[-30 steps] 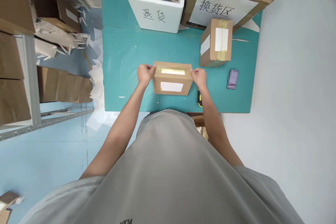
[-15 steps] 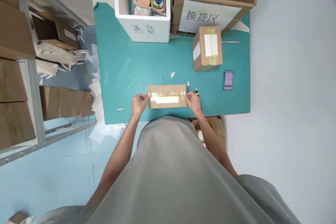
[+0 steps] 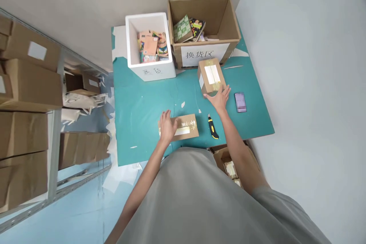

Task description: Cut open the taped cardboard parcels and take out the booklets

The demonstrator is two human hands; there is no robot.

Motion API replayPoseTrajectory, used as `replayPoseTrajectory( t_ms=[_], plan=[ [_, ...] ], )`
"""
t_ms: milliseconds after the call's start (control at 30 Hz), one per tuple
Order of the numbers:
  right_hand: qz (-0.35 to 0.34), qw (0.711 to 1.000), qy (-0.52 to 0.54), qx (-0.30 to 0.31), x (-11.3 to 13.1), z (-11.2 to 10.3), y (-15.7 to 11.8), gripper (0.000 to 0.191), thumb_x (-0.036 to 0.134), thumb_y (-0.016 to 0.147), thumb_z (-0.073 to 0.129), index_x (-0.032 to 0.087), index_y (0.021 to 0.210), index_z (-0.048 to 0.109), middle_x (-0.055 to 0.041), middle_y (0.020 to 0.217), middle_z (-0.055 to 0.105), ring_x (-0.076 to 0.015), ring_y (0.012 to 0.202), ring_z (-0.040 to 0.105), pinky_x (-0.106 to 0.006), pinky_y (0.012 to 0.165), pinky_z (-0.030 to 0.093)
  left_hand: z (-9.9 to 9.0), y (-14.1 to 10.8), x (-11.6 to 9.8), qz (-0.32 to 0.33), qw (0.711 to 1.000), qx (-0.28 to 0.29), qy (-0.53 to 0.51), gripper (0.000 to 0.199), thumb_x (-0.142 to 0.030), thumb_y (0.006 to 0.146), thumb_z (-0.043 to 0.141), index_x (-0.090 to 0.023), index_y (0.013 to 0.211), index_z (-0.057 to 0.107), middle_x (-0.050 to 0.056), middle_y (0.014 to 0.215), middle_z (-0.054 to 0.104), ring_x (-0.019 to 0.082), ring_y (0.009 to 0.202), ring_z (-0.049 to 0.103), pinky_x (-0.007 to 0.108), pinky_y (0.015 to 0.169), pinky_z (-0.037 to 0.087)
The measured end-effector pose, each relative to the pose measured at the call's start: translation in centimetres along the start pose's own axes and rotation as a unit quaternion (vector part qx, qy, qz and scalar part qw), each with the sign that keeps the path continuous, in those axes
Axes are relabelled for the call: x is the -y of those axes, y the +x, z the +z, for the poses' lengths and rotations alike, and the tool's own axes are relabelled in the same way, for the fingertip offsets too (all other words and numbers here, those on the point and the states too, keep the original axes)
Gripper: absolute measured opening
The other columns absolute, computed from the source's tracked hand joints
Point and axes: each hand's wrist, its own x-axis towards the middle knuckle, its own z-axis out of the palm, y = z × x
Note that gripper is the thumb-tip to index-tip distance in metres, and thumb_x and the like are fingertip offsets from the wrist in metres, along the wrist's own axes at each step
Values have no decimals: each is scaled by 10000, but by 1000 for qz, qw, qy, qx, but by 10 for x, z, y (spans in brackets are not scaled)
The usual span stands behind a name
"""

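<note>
Right hand [image 3: 219,98] has moved from the flat carton [image 3: 188,125] to the near edge of the taller carton [image 3: 211,76]; its fingers are spread, contact hard to tell; the left hand [image 3: 168,126] lies over the flat carton's left part, fingers slightly parted; both cartons sit on the counter [image 3: 137,116]; best to span opposite sides squarely, clear of the cutter [image 3: 212,127].

Stockroom for parcels, by the look: metal shelf [image 3: 53,156] at left, stacked with cardboard cartons [image 3: 32,87]; green tabletop [image 3: 138,122] holding taped, labelled parcels [image 3: 212,74] and a knife [image 3: 212,127]; far side, open box [image 3: 206,52] lettered "exchange area" in Chinese.
</note>
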Motion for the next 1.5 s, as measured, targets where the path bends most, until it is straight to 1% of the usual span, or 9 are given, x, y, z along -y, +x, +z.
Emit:
replayPoseTrajectory(
  t_ms=[133, 267, 567, 667, 767, 933, 1033, 1233, 1500],
  plan=[
    [60, 997, 19, 33, 5, 10, 35, 1320, 601, 647, 937, 78, 1663, 278, -380, 1733, 106, -531, 1608, 151, -678, 1234, 283, 23, 3, -37, 57, 997, 47, -31, 559, -363, 995, 566, -205, 1531, 560, 185, 1548, 584, 392, 1584, 394, 603, 1299, 359],
    [54, 998, 29, 6, 19, 21, 25, 1223, 500, 696, 883, 14, 1642, 280, -412, 1662, 220, -518, 1565, 241, -627, 1212, 345, 36, -7, -51, 62, 995, 67, -47, 539, -379, 1004, 553, -228, 1521, 582, 176, 1537, 602, 388, 1573, 417, 614, 1279, 392],
    [3, 996, 32, 79, 100, 66, -26, 1260, 542, 750, 874, 30, 1686, 204, -381, 1676, 224, -500, 1528, 307, -576, 1199, 402, 20, -17, -21, -4, 1000, 8, -28, 556, -358, 986, 567, -185, 1514, 569, 202, 1540, 590, 407, 1565, 419, 616, 1282, 374],
    [-33, 995, 46, 87, 81, 70, -27, 1234, 617, 790, 831, 39, 1684, 208, -379, 1670, 266, -481, 1497, 378, -571, 1188, 413, 7, -22, 0, -45, 998, -41, -24, 632, -375, 973, 602, -151, 1555, 505, 225, 1575, 546, 405, 1569, 407, 605, 1301, 337],
    [-12, 997, 22, 69, 23, 66, -44, 1142, 658, 809, 796, 39, 1636, 309, -378, 1621, 352, -479, 1467, 421, -571, 1176, 420, -4, -34, 28, -96, 992, -72, -29, 777, -435, 945, 675, -106, 1602, 423, 262, 1618, 483, 401, 1572, 399, 565, 1317, 313],
    [123, 983, -58, 125, -87, 48, -104, 872, 443, 732, 883, 0, 1397, 534, -375, 1437, 539, -465, 1382, 516, -528, 1171, 419, -5, -63, 69, -177, 979, -69, -75, 1023, -601, 847, 796, -88, 1633, 386, 291, 1649, 442, 444, 1570, 395, 594, 1305, 313],
    [116, 979, -8, 167, -119, 44, -129, 587, 326, 774, 791, 41, 1256, 615, -341, 1379, 619, -430, 1358, 561, -525, 1177, 405, 2, -76, 84, -192, 973, -43, -118, 1082, -646, 818, 815, -74, 1635, 394, 293, 1666, 423, 445, 1585, 375, 586, 1319, 293],
    [79, 967, 97, 223, -106, 55, -148, 367, 454, 908, 572, 145, 1078, 671, -169, 1111, 782, -267, 993, 735, -359, 900, 566, 21, -79, 104, -212, 945, -8, -248, 1090, -614, 787, 857, -116, 1644, 406, 255, 1684, 422, 409, 1580, 406, 551, 1310, 341],
    [53, 963, 204, 171, -53, 56, -192, 366, 564, 955, 395, 239, 899, 555, -53, 909, 687, -215, 873, 635, -315, 795, 526, 21, -82, 112, -116, 928, -16, -354, 933, -524, 847, 813, -183, 1636, 450, 179, 1622, 536, 370, 1525, 500, 556, 1301, 371]
  ],
)
